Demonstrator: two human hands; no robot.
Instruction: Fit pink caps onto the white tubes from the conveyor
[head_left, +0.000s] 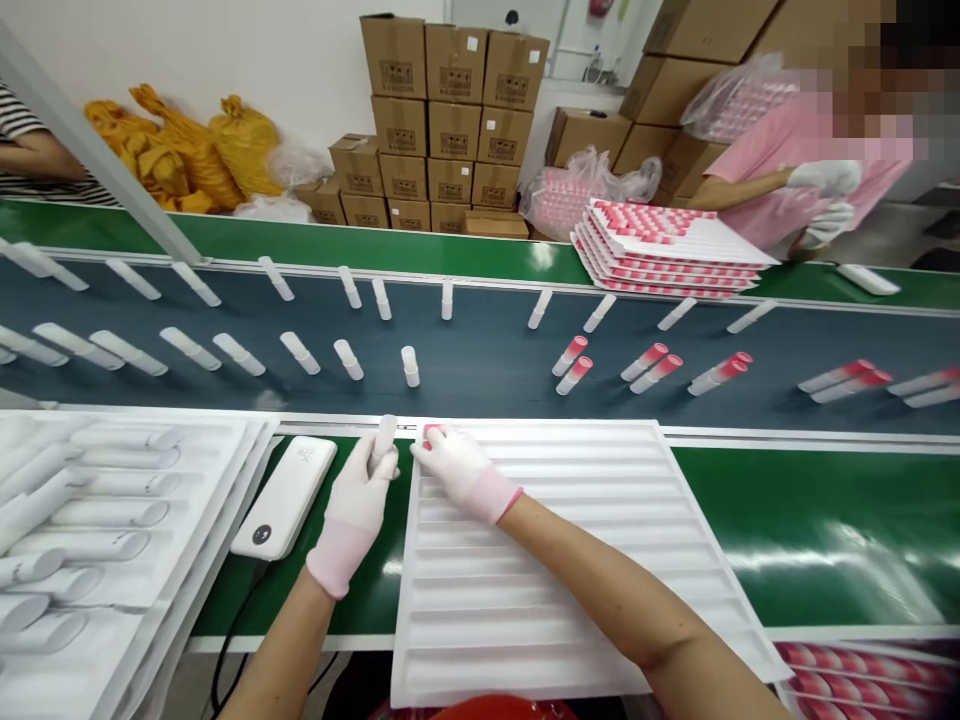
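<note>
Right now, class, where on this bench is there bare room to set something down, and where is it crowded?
Bare: the green bench right of the ribbed tray, and most of that tray's grooves. Crowded: the stacked trays and power bank by the left hand; the right hand covers the ribbed tray's far corner; tubes dot the belt.

No text can be read anywhere. The stacked cardboard boxes [453,110] carry dark printed marks and small white labels, all too small and blurred to make out. The white power bank [285,496] shows a faint, illegible marking.
</note>
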